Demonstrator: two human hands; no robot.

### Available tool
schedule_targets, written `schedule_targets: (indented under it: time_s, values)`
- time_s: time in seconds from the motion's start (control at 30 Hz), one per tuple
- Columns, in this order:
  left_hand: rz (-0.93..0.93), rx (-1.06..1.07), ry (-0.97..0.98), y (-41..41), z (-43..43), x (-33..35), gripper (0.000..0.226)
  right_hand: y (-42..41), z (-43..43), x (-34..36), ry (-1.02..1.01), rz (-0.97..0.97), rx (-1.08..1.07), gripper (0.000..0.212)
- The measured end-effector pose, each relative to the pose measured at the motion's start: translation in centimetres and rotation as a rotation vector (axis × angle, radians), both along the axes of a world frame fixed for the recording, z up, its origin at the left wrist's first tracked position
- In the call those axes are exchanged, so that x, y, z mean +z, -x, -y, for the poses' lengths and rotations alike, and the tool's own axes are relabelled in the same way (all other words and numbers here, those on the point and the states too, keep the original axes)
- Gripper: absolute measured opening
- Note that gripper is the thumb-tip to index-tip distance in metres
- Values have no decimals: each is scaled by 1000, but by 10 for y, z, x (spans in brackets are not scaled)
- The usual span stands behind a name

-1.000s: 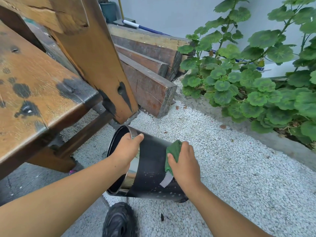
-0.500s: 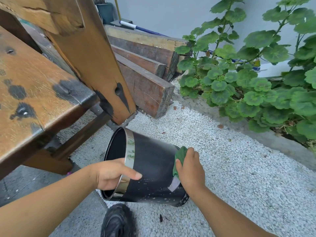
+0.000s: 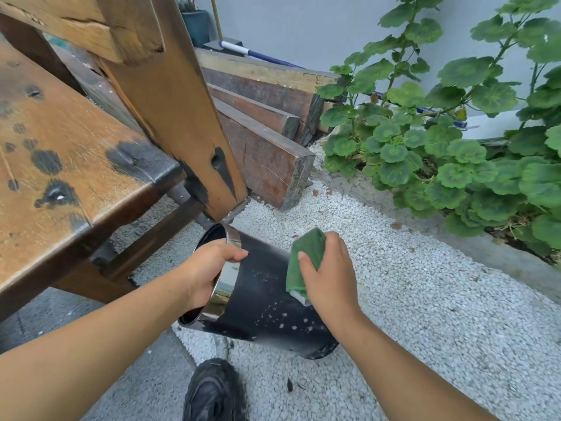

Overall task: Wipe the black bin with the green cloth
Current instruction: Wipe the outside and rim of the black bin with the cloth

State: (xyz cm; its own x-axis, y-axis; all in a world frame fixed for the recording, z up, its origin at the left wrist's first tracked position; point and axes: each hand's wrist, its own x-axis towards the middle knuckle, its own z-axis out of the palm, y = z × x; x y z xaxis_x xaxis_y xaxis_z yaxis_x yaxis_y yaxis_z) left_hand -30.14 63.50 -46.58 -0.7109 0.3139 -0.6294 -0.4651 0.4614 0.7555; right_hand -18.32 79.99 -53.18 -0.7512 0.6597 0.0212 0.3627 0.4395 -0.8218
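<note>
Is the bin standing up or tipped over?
Tipped. The bin leans on the gravel, its open mouth facing left, held by the left hand.

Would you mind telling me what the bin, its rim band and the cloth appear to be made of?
The black bin looks like painted metal or hard plastic: smooth, dark, slightly glossy, flecked with pale specks; which one I can't tell. Its rim band seems polished metal, since it mirrors its surroundings. The green cloth looks like soft woven or microfibre fabric, matte and folded under the right hand.
</note>
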Motion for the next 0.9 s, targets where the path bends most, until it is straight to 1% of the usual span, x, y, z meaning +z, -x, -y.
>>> schedule_targets:
  time_s: [0.1, 0.17, 0.27, 0.3, 0.4, 0.47, 0.57, 0.63, 0.67, 0.73, 0.77, 0.9]
  values:
    - [-4, 105, -48, -5, -17, -3, 14, 0, 16, 23, 62, -97, 53, 25]
    - [29, 166, -58, -10, -29, -4, 10, -1, 27, 33, 49, -136, 105, 25]
    - [46, 199, -56, -15, -39, -5, 24, -3, 39, 39, -10, -145, 167, 30]
    - [59, 195, -73, -16, -41, -6, 27, -3, 43, 40, -35, -130, 178, 32]
    - [71, 222, -95, -19, -46, -3, 26, -1, 47, 38, -84, -83, 174, 40]
    - [70, 232, -99, -18, -48, -3, 26, 0, 48, 35, -119, -86, 175, 40]
    - [73, 281, -38, -17, -50, -2, 25, 1, 44, 29, -182, -72, 176, 40]
    - [54, 303, -9, -16, -52, 1, 19, 0, 36, 23, -216, -37, 164, 40]
    - [26, 293, -2, -15, -52, 3, 24, -1, 32, 18, -223, -15, 156, 40]
    - [-2, 245, 10, -11, -49, 2, 49, -1, 23, 10, -216, 41, 130, 39]
    - [0, 224, 3, -7, -47, 1, 54, 0, 18, 6, -205, 73, 115, 39]
    - [-19, 198, 16, 0, -43, 0, 55, 2, 1, -11, -191, 175, 81, 37]
